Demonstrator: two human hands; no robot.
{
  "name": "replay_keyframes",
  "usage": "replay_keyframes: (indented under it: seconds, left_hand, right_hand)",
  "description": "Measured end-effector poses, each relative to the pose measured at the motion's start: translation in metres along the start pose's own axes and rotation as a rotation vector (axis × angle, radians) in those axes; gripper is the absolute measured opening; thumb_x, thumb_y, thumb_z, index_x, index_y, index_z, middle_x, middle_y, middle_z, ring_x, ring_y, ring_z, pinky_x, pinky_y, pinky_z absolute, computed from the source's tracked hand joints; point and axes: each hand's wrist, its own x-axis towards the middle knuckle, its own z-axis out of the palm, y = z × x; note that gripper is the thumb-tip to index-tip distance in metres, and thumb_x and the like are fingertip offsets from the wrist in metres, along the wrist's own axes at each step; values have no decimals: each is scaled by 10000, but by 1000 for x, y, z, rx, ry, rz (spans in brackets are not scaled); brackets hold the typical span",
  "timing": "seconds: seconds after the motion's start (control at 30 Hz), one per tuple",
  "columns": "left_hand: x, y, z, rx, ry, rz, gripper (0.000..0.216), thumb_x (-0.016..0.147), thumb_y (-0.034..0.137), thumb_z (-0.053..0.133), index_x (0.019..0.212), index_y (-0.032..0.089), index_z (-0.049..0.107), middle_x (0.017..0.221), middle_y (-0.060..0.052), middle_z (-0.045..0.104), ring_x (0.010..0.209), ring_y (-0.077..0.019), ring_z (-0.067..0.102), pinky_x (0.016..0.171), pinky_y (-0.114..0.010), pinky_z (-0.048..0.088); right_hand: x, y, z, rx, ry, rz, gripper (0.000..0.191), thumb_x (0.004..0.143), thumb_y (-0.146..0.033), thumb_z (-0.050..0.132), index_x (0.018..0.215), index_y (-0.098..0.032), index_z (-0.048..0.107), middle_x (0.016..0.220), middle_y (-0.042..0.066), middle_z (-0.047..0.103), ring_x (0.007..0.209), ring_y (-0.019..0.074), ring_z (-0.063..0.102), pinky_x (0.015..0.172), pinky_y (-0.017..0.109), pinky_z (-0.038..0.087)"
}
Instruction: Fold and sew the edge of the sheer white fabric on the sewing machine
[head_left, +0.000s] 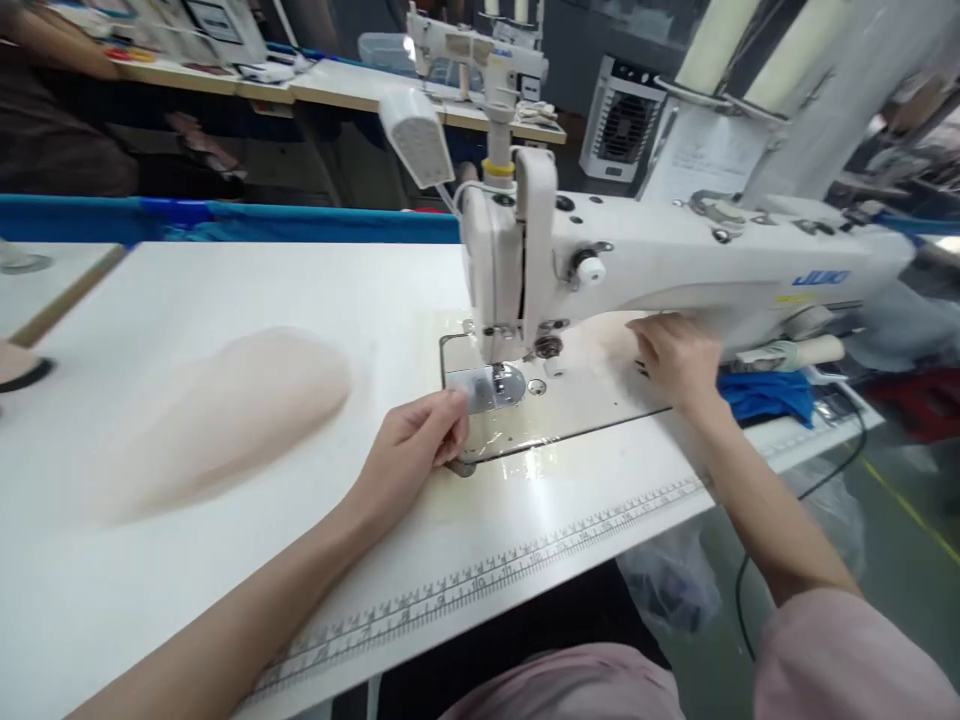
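A white industrial sewing machine (675, 255) stands on a white table (150, 580). My left hand (412, 455) rests on the table at the near left corner of the metal needle plate (570, 400), fingers curled together near the presser foot (499, 385); I cannot make out anything in them. My right hand (679, 355) lies under the machine arm on the plate's right side, fingers bent and reaching toward the machine body. A pale pink fabric piece (240, 415) lies blurred on the table to the left of my left hand.
A printed ruler strip (480, 580) runs along the table's front edge. Blue cloth (765, 395) lies beneath the machine arm at the right. A lamp head (416, 135) hangs above the needle area. Another sewing station (480, 60) and a fan unit (626, 120) stand behind.
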Motion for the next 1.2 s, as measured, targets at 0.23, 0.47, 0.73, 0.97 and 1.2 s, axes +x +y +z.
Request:
replay_keyframes:
  seconds: [0.23, 0.47, 0.73, 0.97, 1.2]
  left_hand:
    - [-8, -4, 17, 743, -106, 822, 405, 862, 339, 623, 1218, 186, 505, 1171, -99, 634, 1081, -241, 590, 894, -380, 489]
    - [-16, -2, 26, 776, -193, 738, 309, 857, 228, 515, 1157, 173, 462, 1057, -87, 649, 1005, -245, 619, 863, -407, 495]
    - [-18, -1, 20, 476, -342, 332, 123, 915, 270, 480, 946, 213, 584, 821, 22, 648, 624, -96, 573, 546, -205, 422]
    - [-16, -3, 19, 501, -563, 576, 167, 857, 143, 532, 856, 228, 676, 808, 12, 680, 724, -122, 607, 628, -228, 425]
    - [-14, 4, 20, 496, -673, 567, 244, 868, 130, 519, 922, 267, 713, 901, -5, 681, 790, -145, 607, 710, -271, 441]
  right_hand:
    - [-3, -52, -39, 454, -81, -408, 167, 939, -164, 485, 899, -203, 643, 849, -2, 709, 755, 134, 638, 643, 257, 441]
    - [-38, -126, -72, 745, -113, -573, 205, 936, -94, 459, 848, -177, 625, 805, -6, 698, 675, 96, 614, 583, 233, 450]
    - [-34, -99, -71, 1221, -381, 21, 118, 893, -274, 610, 963, -188, 649, 910, 25, 692, 790, 126, 651, 715, 257, 544]
    - [-34, -77, -43, 665, -388, 209, 213, 895, -333, 580, 1060, -205, 619, 997, 13, 678, 743, 132, 634, 607, 258, 472]
    - [-29, -85, -41, 746, -461, 146, 210, 831, -122, 538, 991, -232, 617, 904, -31, 659, 769, 119, 607, 602, 235, 408]
